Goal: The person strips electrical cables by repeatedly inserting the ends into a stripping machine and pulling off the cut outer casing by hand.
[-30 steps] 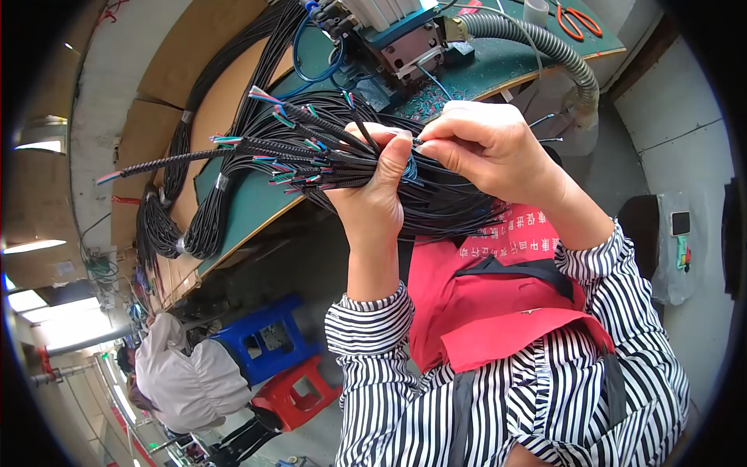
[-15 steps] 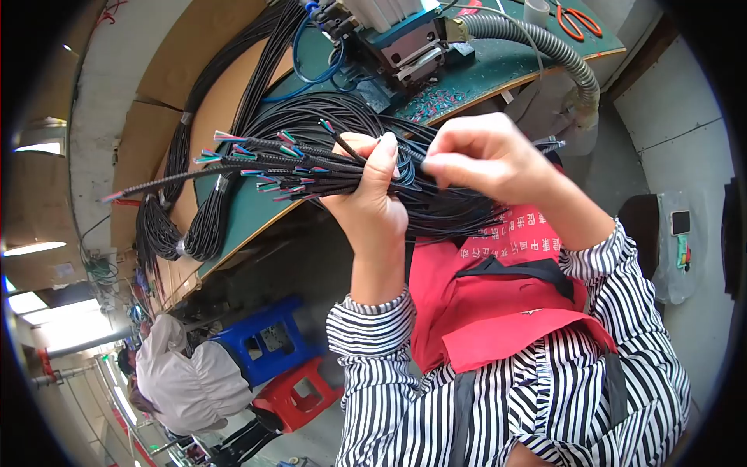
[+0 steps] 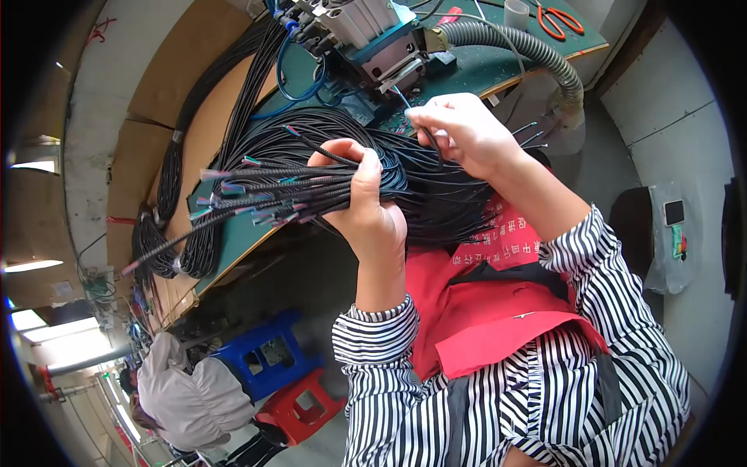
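Observation:
My left hand (image 3: 362, 183) is wrapped round a thick bundle of black cables (image 3: 288, 183). Short coloured wires fan out of the cable ends on the left; several look blurred. My right hand (image 3: 463, 134) pinches a single black cable (image 3: 430, 146) apart from the bundle. From its fingertips a thin blue wire (image 3: 402, 98) points up at the front of the machine (image 3: 389, 58). Whether the wire's tip touches the machine I cannot tell. The cables' long loops (image 3: 428, 198) lie behind and below both hands, over the red apron (image 3: 510, 296).
On the green bench (image 3: 498, 70) are a ribbed grey hose (image 3: 513, 43), orange-handled scissors (image 3: 560, 22) and scattered wire scraps. More tied cable bundles (image 3: 175, 179) hang over the left edge. Blue (image 3: 268, 354) and red stools (image 3: 303, 409) stand below, near another person in a pale top (image 3: 191, 397).
My right hand has moved up and left from beside the bundle to the machine's front, a cable in its fingers. My left hand still grips the bundle, whose ends have swung slightly down.

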`<state>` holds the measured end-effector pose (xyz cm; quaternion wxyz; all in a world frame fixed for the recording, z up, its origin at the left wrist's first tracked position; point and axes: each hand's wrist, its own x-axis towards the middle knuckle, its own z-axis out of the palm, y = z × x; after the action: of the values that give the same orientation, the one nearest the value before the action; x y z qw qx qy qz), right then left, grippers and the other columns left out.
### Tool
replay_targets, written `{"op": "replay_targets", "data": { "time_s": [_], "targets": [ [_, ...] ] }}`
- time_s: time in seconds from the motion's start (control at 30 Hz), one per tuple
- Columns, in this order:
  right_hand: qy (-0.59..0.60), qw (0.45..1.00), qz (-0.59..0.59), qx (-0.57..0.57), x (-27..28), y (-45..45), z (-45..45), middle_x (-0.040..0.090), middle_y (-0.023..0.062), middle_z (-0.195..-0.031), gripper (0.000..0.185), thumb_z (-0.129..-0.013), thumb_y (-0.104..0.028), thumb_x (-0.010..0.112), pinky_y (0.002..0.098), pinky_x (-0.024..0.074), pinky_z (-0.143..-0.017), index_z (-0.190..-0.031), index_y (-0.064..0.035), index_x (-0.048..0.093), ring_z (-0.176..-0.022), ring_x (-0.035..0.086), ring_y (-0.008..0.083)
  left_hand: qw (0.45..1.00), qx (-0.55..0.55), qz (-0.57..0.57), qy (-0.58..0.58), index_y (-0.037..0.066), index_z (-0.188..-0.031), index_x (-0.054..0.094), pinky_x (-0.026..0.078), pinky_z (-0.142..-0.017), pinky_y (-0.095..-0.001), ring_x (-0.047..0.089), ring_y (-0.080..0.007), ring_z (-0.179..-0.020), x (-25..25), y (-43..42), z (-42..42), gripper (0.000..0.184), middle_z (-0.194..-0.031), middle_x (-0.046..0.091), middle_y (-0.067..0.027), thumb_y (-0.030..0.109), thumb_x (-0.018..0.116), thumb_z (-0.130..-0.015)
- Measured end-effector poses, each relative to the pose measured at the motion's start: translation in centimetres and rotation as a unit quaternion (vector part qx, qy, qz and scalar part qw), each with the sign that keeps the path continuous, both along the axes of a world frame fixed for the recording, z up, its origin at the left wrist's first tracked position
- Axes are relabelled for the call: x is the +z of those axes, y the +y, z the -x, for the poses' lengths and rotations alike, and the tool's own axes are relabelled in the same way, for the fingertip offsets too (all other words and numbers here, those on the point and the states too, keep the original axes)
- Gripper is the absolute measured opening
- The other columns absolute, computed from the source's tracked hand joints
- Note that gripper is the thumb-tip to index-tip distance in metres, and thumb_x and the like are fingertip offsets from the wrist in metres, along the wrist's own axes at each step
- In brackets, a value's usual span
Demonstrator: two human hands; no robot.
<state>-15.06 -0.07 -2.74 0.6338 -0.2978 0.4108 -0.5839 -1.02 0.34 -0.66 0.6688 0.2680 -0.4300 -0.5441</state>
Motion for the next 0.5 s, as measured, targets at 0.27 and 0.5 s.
{"op": "replay_targets", "data": {
  "time_s": [0.27,0.5],
  "targets": [
    [-0.031,0.999,-0.005,-0.032,-2.2,-4.5,0.7,0.055,0.0018,-0.059,0.012,-0.075,-0.014,0.064,0.0168,0.0261,-0.035,-0.070,-0.0036,0.059,-0.043,0.042,0.0034,0.995,-0.018,0.083,-0.045,-0.002,-0.088,0.051,0.043,-0.071,-0.0248,0.052,-0.0122,-0.072,-0.4,-0.1,-0.4,0.013,-0.084,0.052,-0.0071,-0.005,0.058,-0.077],
    [-0.050,0.998,-0.020,-0.041,-2.8,-5.4,1.0,0.057,0.0019,-0.062,0.011,-0.074,-0.013,0.064,0.0168,0.0300,-0.037,-0.072,-0.0032,0.060,-0.046,0.046,0.0047,0.996,0.007,0.067,-0.057,-0.003,-0.088,0.054,0.045,-0.066,-0.0239,0.054,-0.0133,-0.068,-0.2,0.1,-0.2,0.010,-0.084,0.054,-0.0083,-0.001,0.059,-0.080]
  ]
}}
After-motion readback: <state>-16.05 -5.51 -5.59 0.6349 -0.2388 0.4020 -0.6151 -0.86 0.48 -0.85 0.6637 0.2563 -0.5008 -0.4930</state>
